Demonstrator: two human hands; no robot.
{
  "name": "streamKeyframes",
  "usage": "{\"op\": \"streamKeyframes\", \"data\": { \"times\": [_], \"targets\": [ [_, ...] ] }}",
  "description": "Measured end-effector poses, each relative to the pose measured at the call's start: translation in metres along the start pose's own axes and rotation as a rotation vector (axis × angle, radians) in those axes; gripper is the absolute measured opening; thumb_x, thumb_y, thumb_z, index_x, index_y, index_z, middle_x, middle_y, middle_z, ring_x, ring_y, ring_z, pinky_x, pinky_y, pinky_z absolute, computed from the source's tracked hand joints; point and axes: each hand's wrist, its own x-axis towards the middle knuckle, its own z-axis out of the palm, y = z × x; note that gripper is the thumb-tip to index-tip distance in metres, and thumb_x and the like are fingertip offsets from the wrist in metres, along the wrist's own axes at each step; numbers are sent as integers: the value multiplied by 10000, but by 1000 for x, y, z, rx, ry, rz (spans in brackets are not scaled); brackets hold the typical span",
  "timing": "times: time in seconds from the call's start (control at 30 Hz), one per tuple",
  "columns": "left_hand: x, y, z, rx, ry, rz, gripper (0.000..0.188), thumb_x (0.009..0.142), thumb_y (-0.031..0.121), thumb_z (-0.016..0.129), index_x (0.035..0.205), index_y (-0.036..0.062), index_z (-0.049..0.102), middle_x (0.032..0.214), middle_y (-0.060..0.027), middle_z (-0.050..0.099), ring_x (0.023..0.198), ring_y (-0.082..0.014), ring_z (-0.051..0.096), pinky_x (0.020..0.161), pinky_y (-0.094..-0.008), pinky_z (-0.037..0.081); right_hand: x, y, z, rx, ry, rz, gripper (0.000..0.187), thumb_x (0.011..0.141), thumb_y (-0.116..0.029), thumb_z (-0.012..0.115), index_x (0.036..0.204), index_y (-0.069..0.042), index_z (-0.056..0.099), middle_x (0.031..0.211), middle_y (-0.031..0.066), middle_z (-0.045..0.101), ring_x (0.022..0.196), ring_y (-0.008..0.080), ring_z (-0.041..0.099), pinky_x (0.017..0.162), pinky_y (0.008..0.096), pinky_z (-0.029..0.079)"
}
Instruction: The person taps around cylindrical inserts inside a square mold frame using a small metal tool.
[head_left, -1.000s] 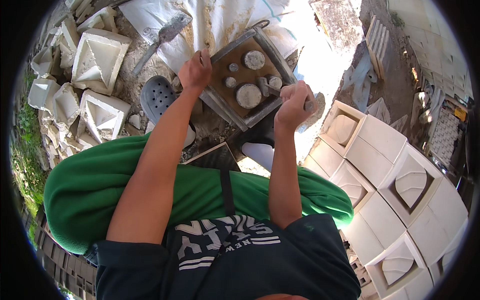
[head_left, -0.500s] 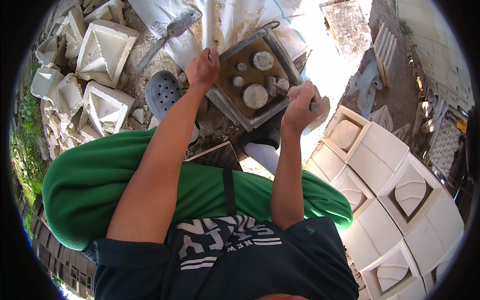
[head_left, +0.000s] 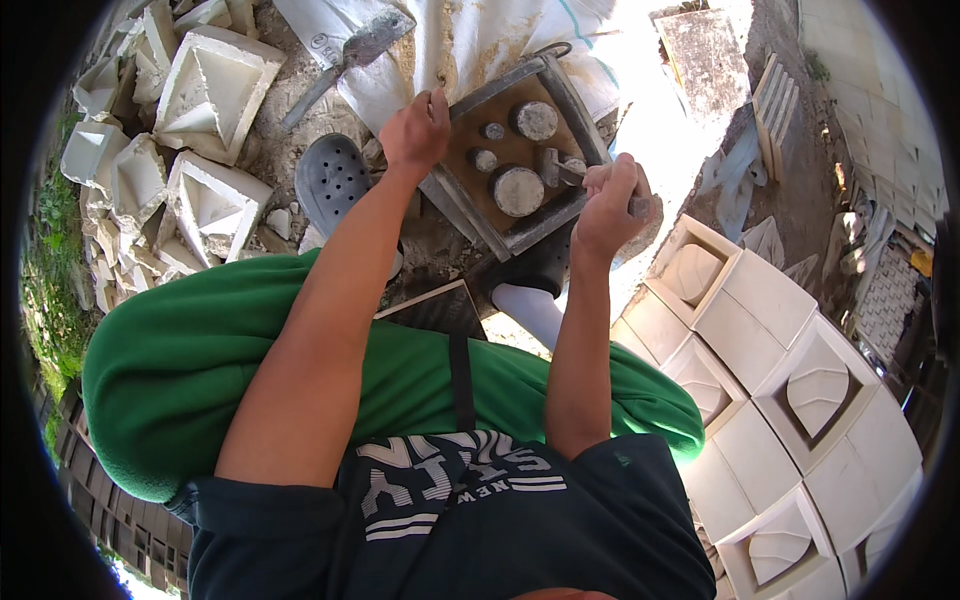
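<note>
My right hand [head_left: 610, 208] is closed around the handle of a small hammer [head_left: 551, 167]. The hammer's head is over a square mould [head_left: 480, 232] with a grey, crusted frame, beside a small round knob. Inside the mould, a brown panel [head_left: 477, 196] carries several round, cement-smeared discs, such as a large disc [head_left: 519, 191] near the front and another disc [head_left: 537, 121] near the far corner. My left hand [head_left: 415, 135] is closed in a fist at the mould's left corner. Whatever its fingers may grip is hidden.
Pale cast blocks [head_left: 755, 330] with leaf-like shapes stack up at the right. Broken white castings [head_left: 215, 95] pile at the left. A trowel [head_left: 365, 47] lies on a white sack [head_left: 470, 35] at the back. My grey clog [head_left: 333, 180] is left of the mould.
The whole view has shifted slightly, with the mould now a little further right. The hammer's head has tilted slightly over the mould. Both hands keep their grip.
</note>
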Motion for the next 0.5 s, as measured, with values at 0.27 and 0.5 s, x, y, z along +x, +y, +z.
{"op": "streamKeyframes", "data": {
  "times": [0.27,0.5],
  "targets": [
    [2,-2,3,5,-20,-6,422,970,438,404,988,119,680,850,-211,687,834,-428,646,779,-520,492,1,5,-2,-5,-134,15,394,920,-117,491,540,-24,451,502,24,456,480,100,397,474,271,311],
    [0,0,-2,2,-28,-17,425,971,439,401,1000,115,675,856,-215,685,837,-429,644,784,-514,490,-2,12,-2,-77,-153,-50,403,934,-95,467,541,-62,383,482,7,382,449,103,355,460,262,319]
  ]
}}
